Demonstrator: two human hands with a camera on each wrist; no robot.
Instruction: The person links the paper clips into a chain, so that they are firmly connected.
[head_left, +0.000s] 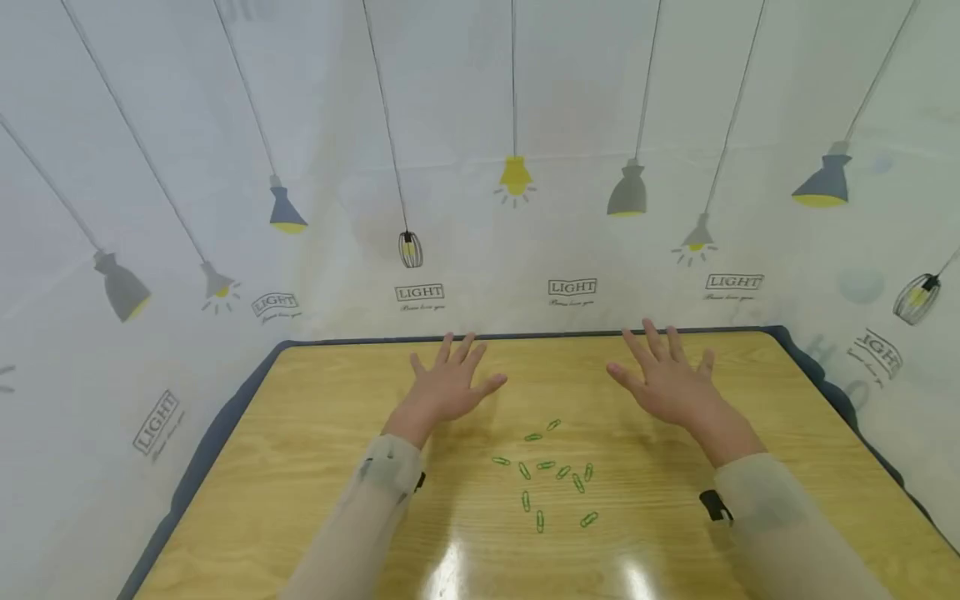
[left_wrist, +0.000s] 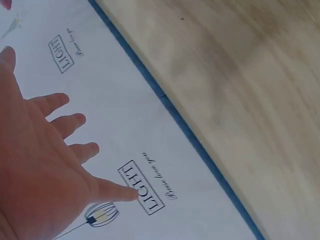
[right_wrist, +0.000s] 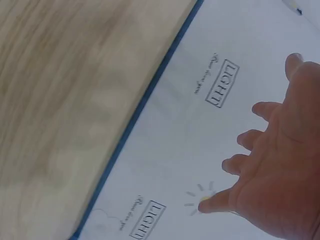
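Several green paper clips (head_left: 546,465) lie scattered over the middle of the wooden table (head_left: 337,400). My left hand (head_left: 444,390) is held above the table, beyond and to the left of the clips, with fingers spread and nothing in it. On the other side, my right hand (head_left: 671,383) hovers beyond and to the right of them, fingers also spread and holding nothing. Both wrist views show an empty palm, the left hand (left_wrist: 40,175) and the right hand (right_wrist: 280,170), against the white printed cloth. Neither hand touches a clip.
A white cloth (head_left: 465,208) printed with lamps and LIGHT labels hangs around the table's back and sides. Dark blue edging (head_left: 525,336) runs along the table's far rim. Bright reflections show on the near part of the wood.
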